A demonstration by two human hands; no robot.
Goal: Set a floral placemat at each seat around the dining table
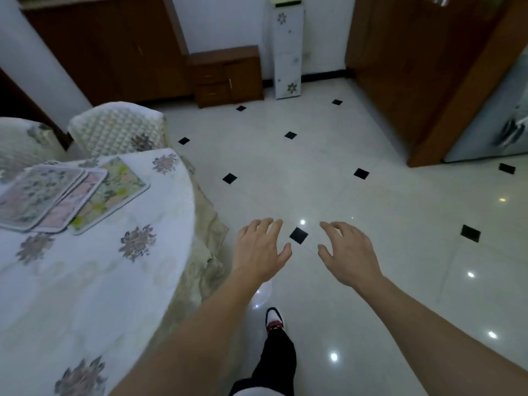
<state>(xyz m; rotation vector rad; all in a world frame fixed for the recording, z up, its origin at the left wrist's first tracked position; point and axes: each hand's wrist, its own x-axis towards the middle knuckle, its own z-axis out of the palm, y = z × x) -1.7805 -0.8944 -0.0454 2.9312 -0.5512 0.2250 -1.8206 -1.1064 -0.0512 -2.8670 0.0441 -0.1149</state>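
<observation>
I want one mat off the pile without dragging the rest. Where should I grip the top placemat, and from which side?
Take the top placemat by its near edge, from your side of the table with the empty left hand. It lies flat, overlapping the pink placemat on its right; the near edge rests on cloth alone, so pinching there should lift only it.

No legible text, label, brand, number or sign on any surface in view.
</observation>
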